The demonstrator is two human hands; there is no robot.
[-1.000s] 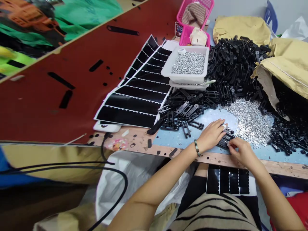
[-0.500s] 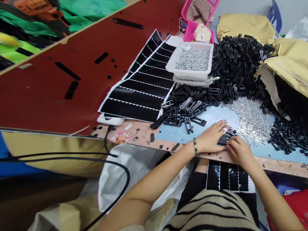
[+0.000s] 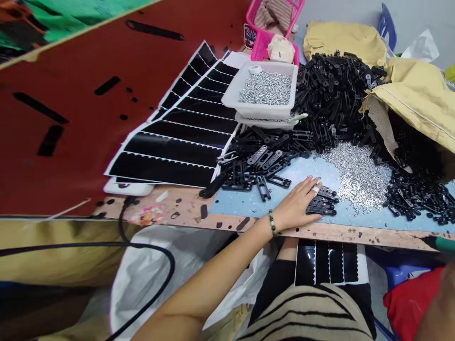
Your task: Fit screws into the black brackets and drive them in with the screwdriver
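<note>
Head view, left fingers (image 3: 302, 187) open, lying over black strips (image 3: 323, 206) at four o'clock, no grip; silver hardware (image 3: 363, 179) heaped at two o'clock from those; right fingers off-frame, can't call them.

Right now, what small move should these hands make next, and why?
Probably bring what looks like a green-handled tool, blurred at the right edge, over to the small row of black parts. The left hand lies over their left ends, seemingly steadying them, while their right ends are uncovered.
</note>
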